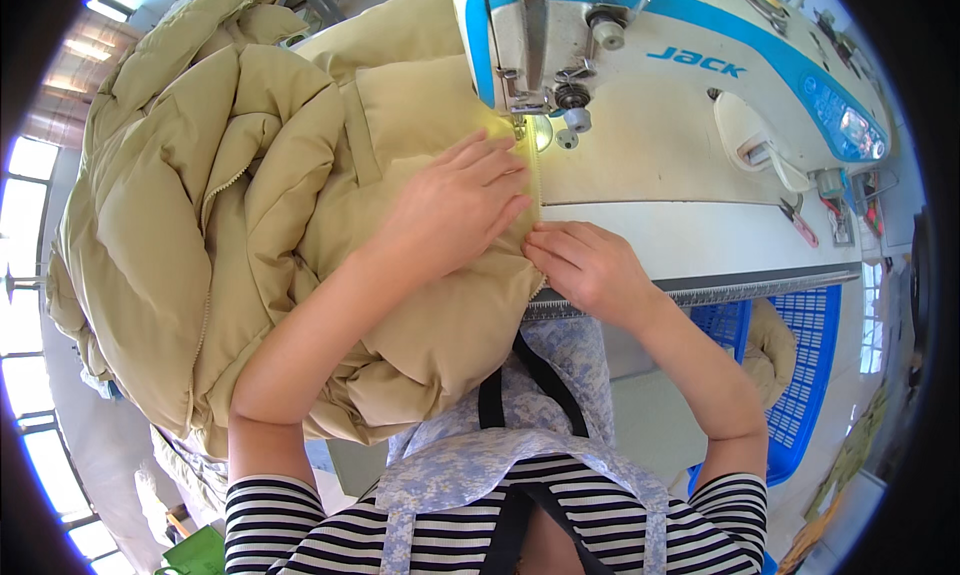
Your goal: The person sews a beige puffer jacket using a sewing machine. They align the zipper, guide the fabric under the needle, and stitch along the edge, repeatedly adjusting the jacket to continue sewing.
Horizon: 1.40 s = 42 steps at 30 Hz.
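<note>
A puffy khaki padded jacket (290, 165) covers the left of the sewing table and hangs over its front edge. Its zipper edge (537, 180) runs up under the lit needle area of a white and blue sewing machine (640, 25). My left hand (450, 210) lies flat on the fabric, fingers stretched toward the presser foot (520, 128) and just short of it. Closer to me, my right hand (592, 273) pinches the jacket's zipper edge between thumb and fingers. The needle tip is too small to make out.
Pink-handled snips (803, 225) lie on the table at the right. A ruler strip (720, 287) runs along the table's front edge. Below it stands a blue plastic basket (812, 375) with khaki padded fabric (768, 353) inside. A green item (195, 553) is at the lower left.
</note>
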Each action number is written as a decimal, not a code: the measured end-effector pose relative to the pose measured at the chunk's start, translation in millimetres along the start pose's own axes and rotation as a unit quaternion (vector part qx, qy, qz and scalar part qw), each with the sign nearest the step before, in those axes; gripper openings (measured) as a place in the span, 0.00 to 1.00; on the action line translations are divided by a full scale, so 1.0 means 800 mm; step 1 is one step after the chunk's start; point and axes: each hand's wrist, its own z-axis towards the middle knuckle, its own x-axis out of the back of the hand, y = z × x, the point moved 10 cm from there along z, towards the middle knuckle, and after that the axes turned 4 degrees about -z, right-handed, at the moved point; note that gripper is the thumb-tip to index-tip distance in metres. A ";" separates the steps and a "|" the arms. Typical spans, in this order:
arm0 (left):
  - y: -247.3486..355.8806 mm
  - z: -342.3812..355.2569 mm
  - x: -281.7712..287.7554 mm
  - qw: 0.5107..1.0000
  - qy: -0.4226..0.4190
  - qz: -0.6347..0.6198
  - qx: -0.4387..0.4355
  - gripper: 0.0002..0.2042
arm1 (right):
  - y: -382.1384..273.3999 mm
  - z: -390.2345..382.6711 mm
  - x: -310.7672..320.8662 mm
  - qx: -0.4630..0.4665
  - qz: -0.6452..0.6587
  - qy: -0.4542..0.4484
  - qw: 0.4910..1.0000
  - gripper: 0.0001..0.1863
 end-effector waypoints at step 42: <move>-0.053 0.004 -0.033 0.998 0.050 -0.029 -0.012 0.14 | 0.029 0.025 -0.001 -0.017 -0.017 -0.034 0.999 0.14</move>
